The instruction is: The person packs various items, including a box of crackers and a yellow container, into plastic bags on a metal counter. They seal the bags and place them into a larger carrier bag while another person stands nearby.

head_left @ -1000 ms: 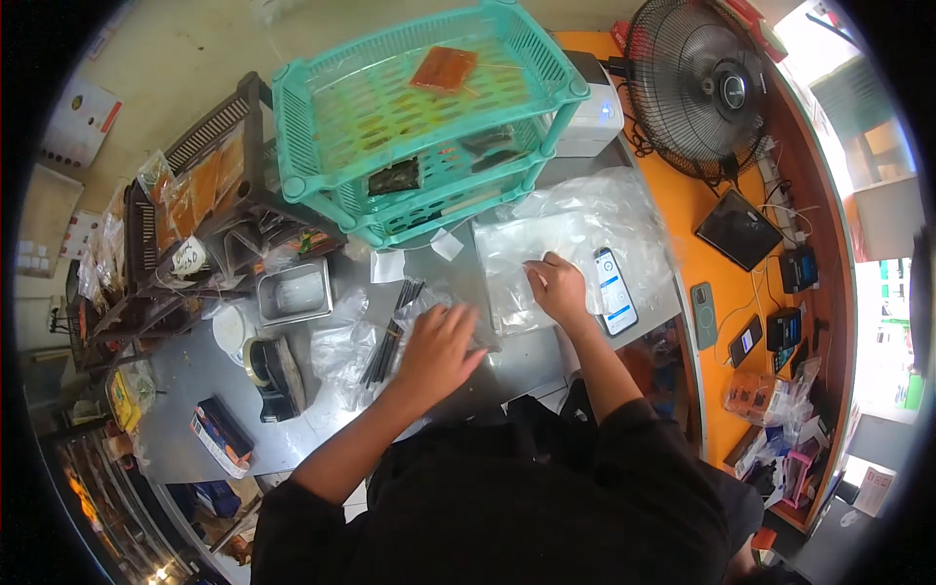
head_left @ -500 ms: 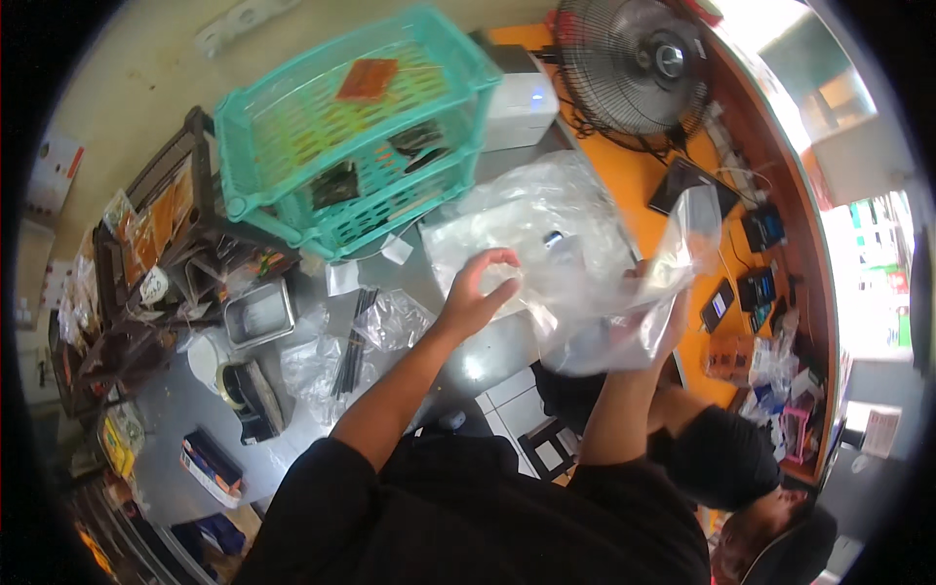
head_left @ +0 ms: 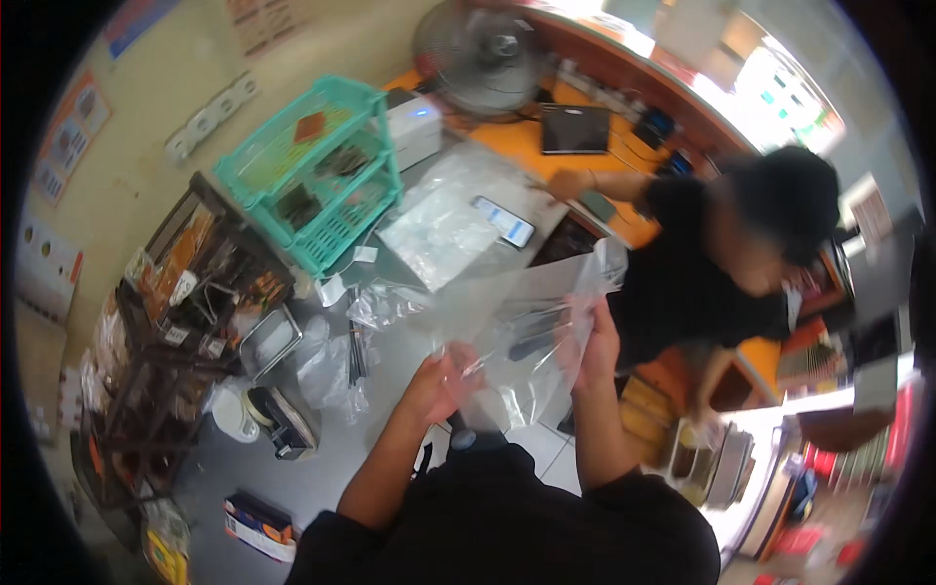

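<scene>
A large clear plastic bag [head_left: 522,375] is stretched between my two hands in front of my body. My left hand [head_left: 437,388] grips its left side, with fingers partly seen through the film. On the opposite side, my right hand [head_left: 597,349] pinches the bag near its upper right part. Beyond it, a stack of clear plastic bags [head_left: 434,239] lies on the metal table [head_left: 361,458]. A phone with a lit screen [head_left: 504,221] rests on that stack.
At the back stand a green tiered basket [head_left: 327,252], a white box-shaped device [head_left: 414,132] and a fan [head_left: 478,58]. A tape dispenser [head_left: 283,424] and metal tray [head_left: 271,341] sit left, by a dark rack [head_left: 136,341]. A co-worker in black [head_left: 673,263] leans in from the right.
My left hand, free and open before, now holds the bag, which has come closer to my body. The view has turned, and the co-worker now stands at the right, reaching toward the table.
</scene>
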Motion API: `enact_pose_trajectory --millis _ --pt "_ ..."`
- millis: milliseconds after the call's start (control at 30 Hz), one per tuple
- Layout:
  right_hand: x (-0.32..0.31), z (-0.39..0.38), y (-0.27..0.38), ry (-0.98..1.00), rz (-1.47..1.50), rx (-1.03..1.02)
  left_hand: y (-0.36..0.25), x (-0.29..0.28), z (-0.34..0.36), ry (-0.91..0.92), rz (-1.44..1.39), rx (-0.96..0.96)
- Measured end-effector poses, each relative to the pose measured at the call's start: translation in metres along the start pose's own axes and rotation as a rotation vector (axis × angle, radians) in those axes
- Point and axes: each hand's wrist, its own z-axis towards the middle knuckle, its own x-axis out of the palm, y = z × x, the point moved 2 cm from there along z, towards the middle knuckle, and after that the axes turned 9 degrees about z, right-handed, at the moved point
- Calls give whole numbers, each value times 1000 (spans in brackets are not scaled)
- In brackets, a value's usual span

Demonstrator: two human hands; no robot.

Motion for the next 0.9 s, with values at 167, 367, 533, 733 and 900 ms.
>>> enact_pose_trajectory --millis 167,367,533,733,900 --pt "-65 -125 -18 2 -322 -126 59 -41 -85 128 284 -279" --pt "-204 -217 -33 12 -662 -37 134 -83 -168 -558 271 34" --pt "-312 -241 -56 -438 -1287 -122 144 -102 -223 -633 624 66" --pt "-187 -281 -116 339 -1483 54 140 -102 -249 -663 454 117" --pt "-177 -279 -168 753 -1074 245 144 -58 -246 -557 254 -64"
